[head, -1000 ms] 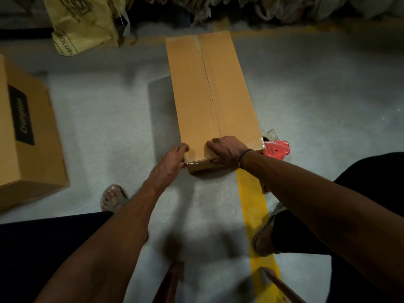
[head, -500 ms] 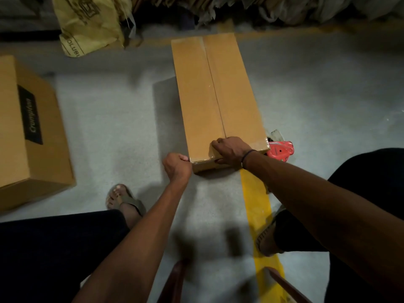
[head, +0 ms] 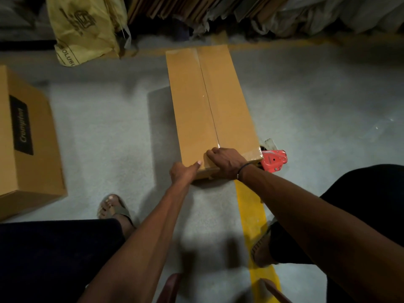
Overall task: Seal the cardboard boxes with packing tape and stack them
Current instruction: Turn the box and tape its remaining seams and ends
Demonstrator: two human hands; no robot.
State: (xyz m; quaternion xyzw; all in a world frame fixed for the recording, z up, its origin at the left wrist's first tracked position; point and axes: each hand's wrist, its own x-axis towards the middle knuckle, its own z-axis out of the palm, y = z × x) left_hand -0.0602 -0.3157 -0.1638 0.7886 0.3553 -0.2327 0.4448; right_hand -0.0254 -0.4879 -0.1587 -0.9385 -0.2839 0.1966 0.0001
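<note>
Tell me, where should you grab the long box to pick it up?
Probably by its two long sides, near the middle, one hand from the left and one from the right. The long box lies flat on the floor and is narrow, so holding only the near end would likely tip it.

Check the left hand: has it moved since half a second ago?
Yes. The left hand has gone from just off the long box's near-left corner back onto it, thumb on top; the box lies the same against the yellow line.

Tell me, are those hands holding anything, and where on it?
Both hands grip the long cardboard box at its near end: the left hand at the near left corner, the right hand over the near top edge.
</note>
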